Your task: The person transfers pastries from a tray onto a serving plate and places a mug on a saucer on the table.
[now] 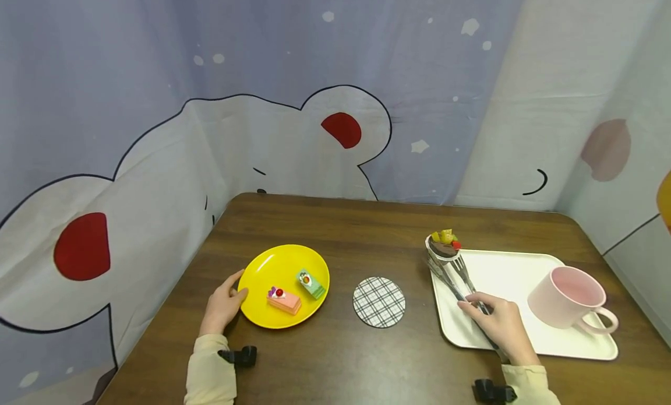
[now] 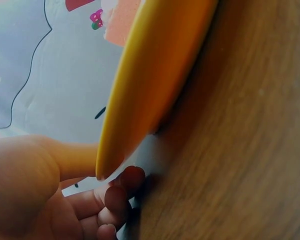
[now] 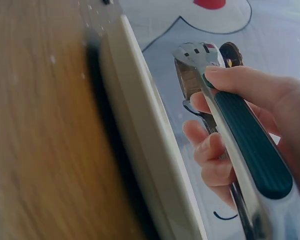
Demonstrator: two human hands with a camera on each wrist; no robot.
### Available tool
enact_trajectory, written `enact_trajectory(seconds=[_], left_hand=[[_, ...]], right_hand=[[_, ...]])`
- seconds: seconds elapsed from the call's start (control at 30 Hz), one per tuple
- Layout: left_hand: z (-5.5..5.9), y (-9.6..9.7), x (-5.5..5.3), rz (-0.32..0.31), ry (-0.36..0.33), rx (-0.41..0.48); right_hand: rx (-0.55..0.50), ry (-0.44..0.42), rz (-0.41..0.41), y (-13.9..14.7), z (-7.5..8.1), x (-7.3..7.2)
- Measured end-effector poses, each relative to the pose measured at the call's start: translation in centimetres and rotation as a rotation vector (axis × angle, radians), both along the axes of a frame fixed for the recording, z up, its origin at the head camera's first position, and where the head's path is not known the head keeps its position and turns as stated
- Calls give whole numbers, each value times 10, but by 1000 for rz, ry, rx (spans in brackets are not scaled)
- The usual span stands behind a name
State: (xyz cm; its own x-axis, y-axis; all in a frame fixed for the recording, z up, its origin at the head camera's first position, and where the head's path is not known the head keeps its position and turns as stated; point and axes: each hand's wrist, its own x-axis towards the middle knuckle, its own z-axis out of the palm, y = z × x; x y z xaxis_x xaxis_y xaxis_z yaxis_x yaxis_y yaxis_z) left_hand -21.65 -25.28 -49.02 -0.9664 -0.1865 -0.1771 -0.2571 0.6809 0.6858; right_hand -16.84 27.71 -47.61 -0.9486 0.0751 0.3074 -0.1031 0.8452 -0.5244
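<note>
My left hand (image 1: pixel 222 306) grips the left rim of a yellow plate (image 1: pixel 257 312), thumb on the rim and fingers curled below it in the left wrist view. On the plate lie a pink toy cake slice (image 1: pixel 284 300) with a red berry and a green one (image 1: pixel 311 284). My right hand (image 1: pixel 500 326) holds metal tongs (image 3: pixel 225 125) with green grip pads, its thumb pressing one arm. At the tongs' slotted tips is a chocolate cupcake (image 1: pixel 444 246) topped with fruit pieces, over the far left corner of the white tray (image 1: pixel 503 265).
A pink mug (image 1: pixel 563 297) stands on the right part of the tray, handle toward the right. Between plate and tray lies a round checked coaster (image 1: pixel 379 302). The brown table (image 1: pixel 335 364) ends at a printed curtain (image 1: pixel 283 143) behind.
</note>
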Motion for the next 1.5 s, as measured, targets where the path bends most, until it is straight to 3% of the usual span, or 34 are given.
enact_trajectory(seconds=[0.13, 0.57, 0.83, 1.07, 1.5], left_hand=[[0, -1, 0, 0, 3, -4], [0, 0, 2, 4, 6, -10], [-1, 0, 1, 0, 3, -2], [0, 0, 0, -3, 11, -8], [2, 0, 0, 3, 23, 2]], right_hand=[[-13, -11, 35, -9, 1, -1], [-8, 78, 166, -31, -4, -7], [-1, 177, 320, -54, -5, -7], [-5, 195, 471, -81, -1, -15], [52, 155, 566, -121, 7, -26]])
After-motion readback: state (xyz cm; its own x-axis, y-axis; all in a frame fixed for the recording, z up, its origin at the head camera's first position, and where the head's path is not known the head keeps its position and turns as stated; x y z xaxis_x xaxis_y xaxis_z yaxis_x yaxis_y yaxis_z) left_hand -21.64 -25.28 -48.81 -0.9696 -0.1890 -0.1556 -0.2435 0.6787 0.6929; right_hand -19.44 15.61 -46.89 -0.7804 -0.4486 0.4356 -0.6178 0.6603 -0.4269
